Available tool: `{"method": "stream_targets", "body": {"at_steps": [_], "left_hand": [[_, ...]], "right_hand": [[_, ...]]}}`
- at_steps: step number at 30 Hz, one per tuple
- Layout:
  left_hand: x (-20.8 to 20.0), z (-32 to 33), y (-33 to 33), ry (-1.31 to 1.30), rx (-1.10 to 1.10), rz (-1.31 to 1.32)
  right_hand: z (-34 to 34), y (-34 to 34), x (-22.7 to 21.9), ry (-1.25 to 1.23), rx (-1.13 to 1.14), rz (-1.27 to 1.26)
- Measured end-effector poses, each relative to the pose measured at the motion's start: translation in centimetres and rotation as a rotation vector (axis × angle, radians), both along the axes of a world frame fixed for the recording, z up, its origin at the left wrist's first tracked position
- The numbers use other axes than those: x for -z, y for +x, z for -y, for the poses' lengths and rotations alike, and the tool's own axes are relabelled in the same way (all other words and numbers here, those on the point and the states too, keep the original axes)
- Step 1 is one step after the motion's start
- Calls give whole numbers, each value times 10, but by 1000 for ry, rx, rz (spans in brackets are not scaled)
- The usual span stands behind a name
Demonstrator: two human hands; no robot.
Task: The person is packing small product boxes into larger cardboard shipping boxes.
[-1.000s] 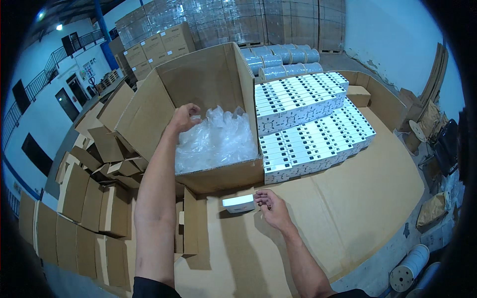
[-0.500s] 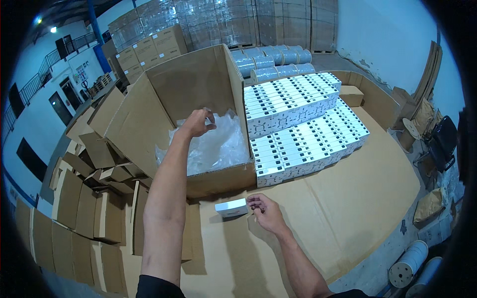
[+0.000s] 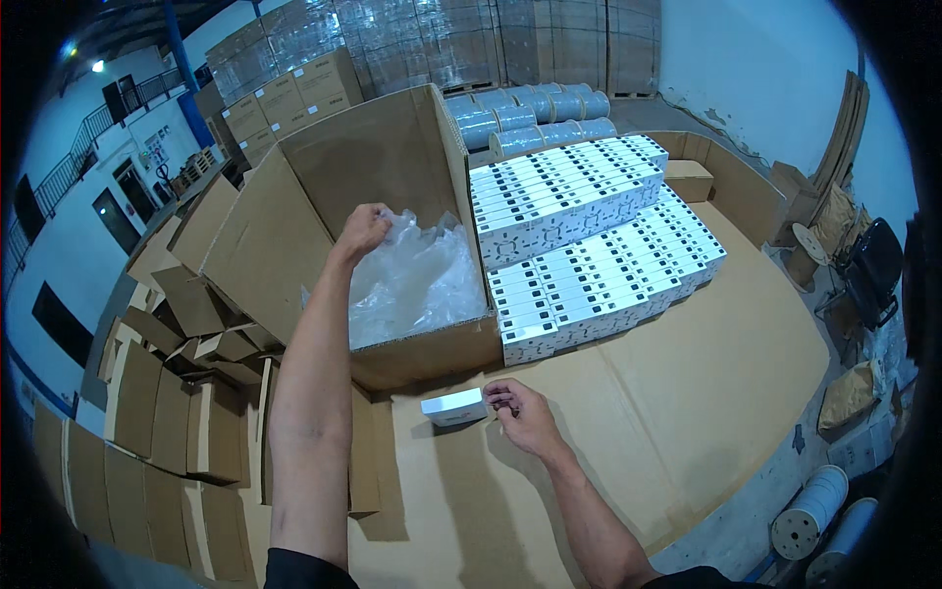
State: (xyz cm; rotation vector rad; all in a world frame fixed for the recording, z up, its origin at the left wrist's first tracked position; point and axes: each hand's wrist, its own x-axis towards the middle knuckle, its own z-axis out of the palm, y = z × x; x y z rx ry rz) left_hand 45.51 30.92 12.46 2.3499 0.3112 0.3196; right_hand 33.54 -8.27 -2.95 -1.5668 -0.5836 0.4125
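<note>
My left hand (image 3: 364, 231) is inside the big open cardboard carton (image 3: 428, 355), pinching the upper edge of a clear plastic bag (image 3: 417, 285). The bags lie crumpled in the carton, and what is beneath them is hidden. On the cardboard surface in front of the carton stands a small white box (image 3: 453, 407). My right hand (image 3: 522, 412) is at the right end of this box, fingers loosely curled and apart; they are beside the box or just touching it, not wrapped round it.
Stacked rows of slim white boxes (image 3: 579, 201) stand right of the carton. Several brown cardboard boxes (image 3: 147, 393) crowd the left. Cable spools (image 3: 520, 118) lie behind, with another spool (image 3: 810, 510) and a black chair (image 3: 868, 270) at the right.
My left hand has moved slightly left and has closed on the plastic bag, pulling its edge up. My right hand and the small white box stay nearly in place.
</note>
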Motion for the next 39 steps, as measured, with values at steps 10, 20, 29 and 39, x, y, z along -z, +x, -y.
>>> {"method": "stream_targets", "body": {"at_steps": [10,20,29,39], "left_hand": [[-23,-3,-15,265,-341,284],[-44,16,-21,-29,-407,436],[-80,94,-94,-442,-303,841],[74,263,-269,-574,-328,773]], "right_hand": [[-4,-1,-3,9,-22,21],[-2,-1,-5,-20,-4,9],[4,-3,8,48,-14,3],[21,-44,5,116,251,86]]}}
